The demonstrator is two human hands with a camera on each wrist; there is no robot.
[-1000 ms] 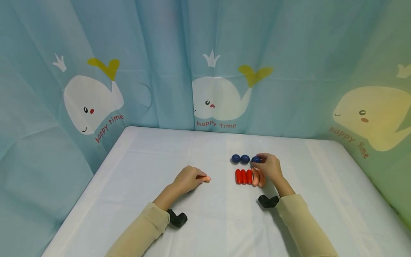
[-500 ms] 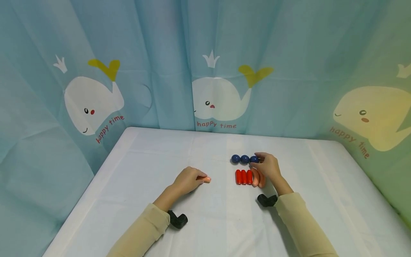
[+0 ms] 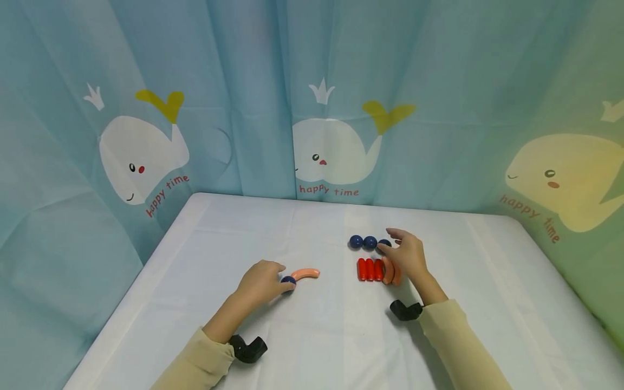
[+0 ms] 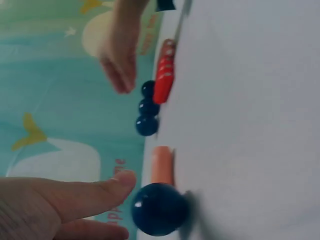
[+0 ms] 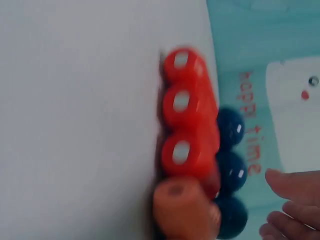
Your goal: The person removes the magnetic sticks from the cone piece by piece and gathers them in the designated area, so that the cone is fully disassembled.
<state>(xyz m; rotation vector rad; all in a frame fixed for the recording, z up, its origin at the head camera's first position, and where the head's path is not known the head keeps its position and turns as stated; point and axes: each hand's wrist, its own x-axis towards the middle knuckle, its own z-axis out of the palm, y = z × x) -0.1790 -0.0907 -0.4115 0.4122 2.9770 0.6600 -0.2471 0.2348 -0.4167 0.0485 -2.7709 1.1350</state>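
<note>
My left hand has its thumb and fingers parted beside a blue ball on the table. In the left wrist view, that ball stands apart from the thumb. Just beyond it lies one curved orange piece, its end close to the ball. Farther right, my right hand spreads thumb and fingers around the near end of a row of three blue balls. A gap separates its fingers from the balls in the right wrist view.
Below the ball row lie three red cylinders with two curved orange pieces against them. The white-covered table meets a blue curtain printed with whales. Black devices sit on both wrists.
My left hand has let go of the orange piece and drawn back left, uncovering it and the blue ball. My right hand slid the third ball left against the others, then spread its fingers.
</note>
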